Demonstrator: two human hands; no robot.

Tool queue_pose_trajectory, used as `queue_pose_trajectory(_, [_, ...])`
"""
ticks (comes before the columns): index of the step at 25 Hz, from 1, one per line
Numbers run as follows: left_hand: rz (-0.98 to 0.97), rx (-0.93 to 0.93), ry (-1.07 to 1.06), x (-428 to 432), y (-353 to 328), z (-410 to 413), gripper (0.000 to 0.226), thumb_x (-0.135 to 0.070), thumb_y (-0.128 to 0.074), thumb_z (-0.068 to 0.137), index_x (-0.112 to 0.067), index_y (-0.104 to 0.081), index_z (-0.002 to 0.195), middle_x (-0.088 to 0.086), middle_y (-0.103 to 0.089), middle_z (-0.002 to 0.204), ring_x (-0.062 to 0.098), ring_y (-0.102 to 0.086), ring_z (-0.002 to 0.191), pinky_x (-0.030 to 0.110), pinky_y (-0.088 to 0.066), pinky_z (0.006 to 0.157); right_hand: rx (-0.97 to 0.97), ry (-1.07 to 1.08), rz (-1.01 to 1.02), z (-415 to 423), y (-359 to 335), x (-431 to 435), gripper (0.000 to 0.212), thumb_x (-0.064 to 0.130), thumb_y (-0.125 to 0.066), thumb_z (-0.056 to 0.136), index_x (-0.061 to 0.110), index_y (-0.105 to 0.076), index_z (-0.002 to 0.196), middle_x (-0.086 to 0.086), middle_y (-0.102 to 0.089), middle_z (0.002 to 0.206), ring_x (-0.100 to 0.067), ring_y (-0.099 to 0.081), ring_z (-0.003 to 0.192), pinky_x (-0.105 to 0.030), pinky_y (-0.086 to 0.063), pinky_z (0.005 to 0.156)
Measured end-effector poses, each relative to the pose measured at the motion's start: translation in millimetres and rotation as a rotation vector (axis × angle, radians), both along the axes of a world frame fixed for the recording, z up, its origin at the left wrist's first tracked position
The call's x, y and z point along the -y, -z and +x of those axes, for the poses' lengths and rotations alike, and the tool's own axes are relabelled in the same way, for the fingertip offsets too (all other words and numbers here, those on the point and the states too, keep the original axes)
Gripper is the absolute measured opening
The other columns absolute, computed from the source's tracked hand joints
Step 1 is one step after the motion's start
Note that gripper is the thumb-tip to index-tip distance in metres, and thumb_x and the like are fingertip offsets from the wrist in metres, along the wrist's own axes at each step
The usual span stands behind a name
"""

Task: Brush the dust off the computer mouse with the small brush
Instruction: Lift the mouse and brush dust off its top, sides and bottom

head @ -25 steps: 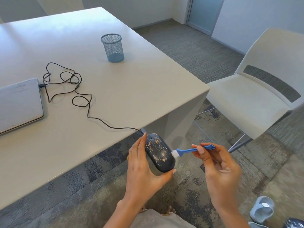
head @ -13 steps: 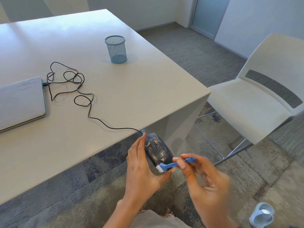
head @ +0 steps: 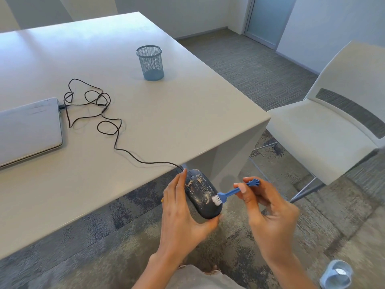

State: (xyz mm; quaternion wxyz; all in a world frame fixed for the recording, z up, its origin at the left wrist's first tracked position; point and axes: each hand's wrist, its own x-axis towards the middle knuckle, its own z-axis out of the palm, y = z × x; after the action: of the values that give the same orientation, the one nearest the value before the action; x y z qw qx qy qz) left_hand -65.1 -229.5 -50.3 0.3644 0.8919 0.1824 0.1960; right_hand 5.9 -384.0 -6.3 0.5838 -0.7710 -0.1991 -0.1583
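A dark computer mouse speckled with pale dust is held off the table's near corner, over the carpet. My left hand cups it from the left and underneath. My right hand pinches the handle of a small blue brush. The brush's white bristles rest on the right side of the mouse's back. The mouse's black cable runs in loops across the table.
The cable plugs into a closed silver laptop at the left of the white table. A blue mesh pen cup stands further back. A white chair is on the right. A shoe shows at the bottom right.
The brush swept from the mouse's right edge down across its lower back, then returned to the right side of the back. The left hand kept the mouse nearly still.
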Motion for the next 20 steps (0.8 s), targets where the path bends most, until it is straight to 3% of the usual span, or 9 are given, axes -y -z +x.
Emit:
queue_pose_trajectory(5, [-0.018, -0.015, 0.006, -1.8, 0.3, 0.0, 0.119, -0.067, -0.076, 0.057, -0.027, -0.015, 0.151, -0.009, -0.027, 0.147, 0.011, -0.026, 0.138, 0.05, -0.039, 0.107, -0.04, 0.05, -0.056, 17.1, 2.7, 3.2, 0.017, 0.034, -0.064, 0.086, 0.025, -0.068, 0.1, 0.008, -0.074, 0.083, -0.013, -0.076, 0.074, -0.022, -0.061, 0.068])
queue_pose_trajectory(9, [-0.003, -0.004, 0.002, -1.8, 0.8, 3.2, 0.117, -0.065, -0.077, 0.057, -0.027, -0.016, 0.15, -0.007, -0.031, 0.146, 0.01, -0.028, 0.136, 0.044, -0.035, 0.11, 0.011, 0.007, -0.013, 6.5, -11.1, 3.0, 0.017, 0.027, -0.068, 0.085, 0.019, -0.071, 0.099, 0.005, -0.076, 0.086, -0.011, -0.076, 0.075, -0.031, -0.061, 0.066])
queue_pose_trajectory(12, [-0.048, 0.004, 0.009, -0.9, 0.5, 4.3, 0.114, -0.062, -0.075, 0.06, -0.027, -0.017, 0.151, -0.008, -0.032, 0.146, 0.01, -0.029, 0.136, 0.044, -0.037, 0.109, 0.102, -0.074, -0.091, -13.9, -14.6, -11.6, 0.016, 0.021, -0.07, 0.083, 0.009, -0.075, 0.092, 0.005, -0.076, 0.082, 0.0, -0.073, 0.073, -0.023, -0.06, 0.062])
queue_pose_trajectory(16, [-0.083, 0.029, 0.004, 1.2, -3.9, 6.8, 0.106, -0.064, -0.067, 0.065, -0.025, -0.019, 0.151, -0.009, -0.032, 0.146, 0.008, -0.029, 0.136, 0.042, -0.038, 0.108, 0.147, -0.133, -0.149, -20.1, -5.3, -22.0, 0.014, 0.018, -0.07, 0.084, 0.007, -0.076, 0.09, 0.003, -0.076, 0.078, 0.001, -0.071, 0.071, -0.019, -0.057, 0.064])
queue_pose_trajectory(20, [-0.045, 0.049, -0.005, 0.3, -4.2, 8.5, 0.111, -0.058, -0.077, 0.062, -0.026, -0.019, 0.15, -0.011, -0.031, 0.146, 0.008, -0.028, 0.137, 0.036, -0.035, 0.108, 0.14, -0.115, -0.137, -9.6, -5.1, -19.9, 0.016, 0.019, -0.069, 0.084, 0.006, -0.075, 0.092, 0.002, -0.076, 0.079, 0.001, -0.071, 0.072, -0.015, -0.057, 0.066])
